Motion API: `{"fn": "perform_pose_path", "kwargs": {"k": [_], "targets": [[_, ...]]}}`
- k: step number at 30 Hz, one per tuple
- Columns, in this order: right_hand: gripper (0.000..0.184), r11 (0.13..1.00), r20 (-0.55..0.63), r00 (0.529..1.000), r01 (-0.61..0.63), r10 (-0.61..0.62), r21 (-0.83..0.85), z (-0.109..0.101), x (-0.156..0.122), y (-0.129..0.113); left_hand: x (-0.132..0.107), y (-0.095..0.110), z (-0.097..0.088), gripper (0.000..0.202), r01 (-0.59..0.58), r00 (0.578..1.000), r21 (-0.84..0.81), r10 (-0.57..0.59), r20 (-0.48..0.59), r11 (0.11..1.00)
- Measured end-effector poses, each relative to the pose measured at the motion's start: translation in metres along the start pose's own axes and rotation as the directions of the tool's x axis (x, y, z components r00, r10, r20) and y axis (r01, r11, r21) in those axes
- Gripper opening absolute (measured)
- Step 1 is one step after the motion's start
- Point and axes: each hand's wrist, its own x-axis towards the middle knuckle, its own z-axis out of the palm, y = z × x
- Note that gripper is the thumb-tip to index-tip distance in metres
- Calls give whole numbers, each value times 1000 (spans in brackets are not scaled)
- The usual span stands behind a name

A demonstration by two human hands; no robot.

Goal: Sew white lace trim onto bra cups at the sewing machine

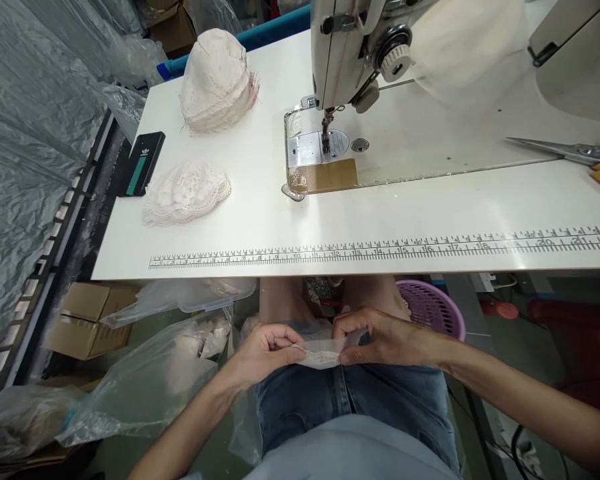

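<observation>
Both hands are below the table edge, over my lap in blue jeans. My left hand (267, 350) and my right hand (380, 337) each pinch one end of a small pale lace piece (320, 355) stretched between them. Fingers of both hands are closed on it. On the white table (430, 207) above stands a sewing machine (360, 47) with its needle and presser foot (325, 137). A stack of white fabric cups (217, 80) and a flat pile of lace pieces (186, 192) lie at the table's left.
Scissors (565, 151) lie at the right edge. A black box (144, 163) sits on the left rim. A printed ruler (380, 250) runs along the front edge. Plastic bags (145, 373), cardboard boxes (90, 317) and a purple basket (433, 310) are on the floor.
</observation>
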Motion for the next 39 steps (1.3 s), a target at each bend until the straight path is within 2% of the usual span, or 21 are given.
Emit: {"fn": "perform_pose_path", "kwargs": {"k": [6,9,13,21,29,35,39], "targets": [[23,1000,9,1000,-2,2,-12,5,2,-2,3,6,4,36,16,994,111,-28,108,994],[22,999,4,1000,-18,18,-43,7,3,-4,9,8,10,33,-9,991,181,-15,132,983],[22,998,20,1000,0,1,-56,5,0,-2,15,6,12,27,2,990,171,-26,136,985],[22,996,48,998,32,-28,-83,-5,-7,9,10,4,4,30,61,993,105,-72,96,993],[17,992,52,998,28,-22,-121,-4,-4,12,6,2,2,31,101,994,8,-101,40,995],[6,983,60,998,46,-36,-175,-2,-3,10,3,2,1,26,87,996,37,-88,3,995],[3,988,89,994,68,-55,-141,-3,-7,7,1,1,2,24,76,997,56,-75,-18,996]]}}
